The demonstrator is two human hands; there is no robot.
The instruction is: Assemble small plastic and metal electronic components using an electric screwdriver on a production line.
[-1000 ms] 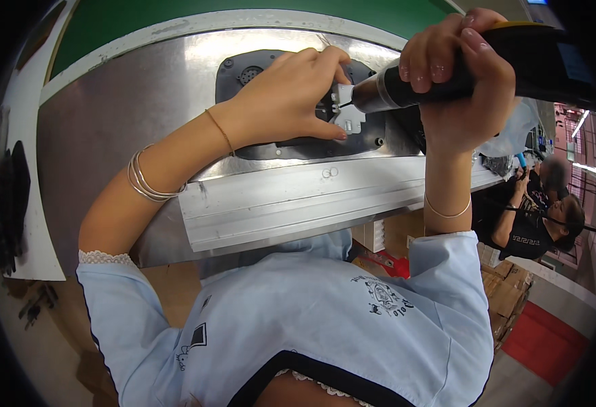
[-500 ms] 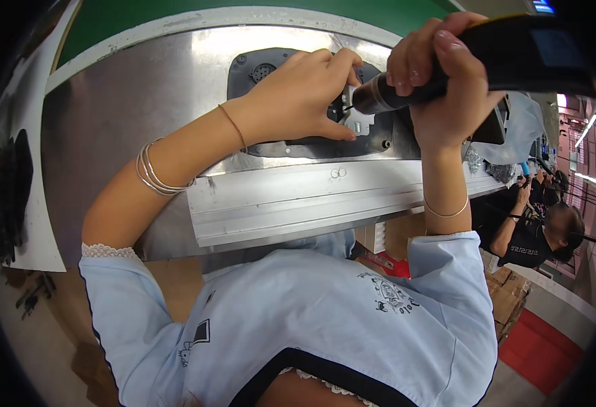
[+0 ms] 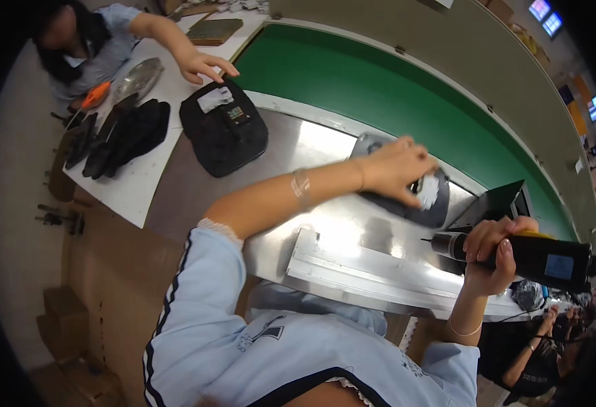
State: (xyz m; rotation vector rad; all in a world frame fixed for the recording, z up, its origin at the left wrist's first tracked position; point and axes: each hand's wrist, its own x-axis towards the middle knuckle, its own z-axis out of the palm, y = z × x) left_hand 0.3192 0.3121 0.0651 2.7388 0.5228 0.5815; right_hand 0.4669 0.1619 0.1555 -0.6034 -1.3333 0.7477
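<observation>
My left hand [image 3: 396,169] is over a dark plastic housing [image 3: 420,216] on the metal bench, thumb and fingers apart. It partly hides the housing; motion blur leaves any contact unclear. Beside the thumb, a pale metal plate [image 3: 429,192] lies in the housing. My right hand [image 3: 491,251] is wrapped round a black electric screwdriver [image 3: 539,258], which is nearly level with its bit pointing left, clear of the housing. Farther left lies a second black housing [image 3: 210,146] with a white label and a small keypad-like patch; a co-worker's hand [image 3: 203,66] is at its far edge.
Green belt [image 3: 352,74] runs behind the bench. A pale metal rail [image 3: 352,271] lines its front edge. A dark box [image 3: 495,203] stands right of the housing. Black parts [image 3: 132,136] and an orange-handled tool [image 3: 96,95] lie on the white table at left.
My view has swung left, bringing the co-worker and second housing into sight. The screwdriver has come off the plate and moved nearer to me. My left hand's fingers have spread.
</observation>
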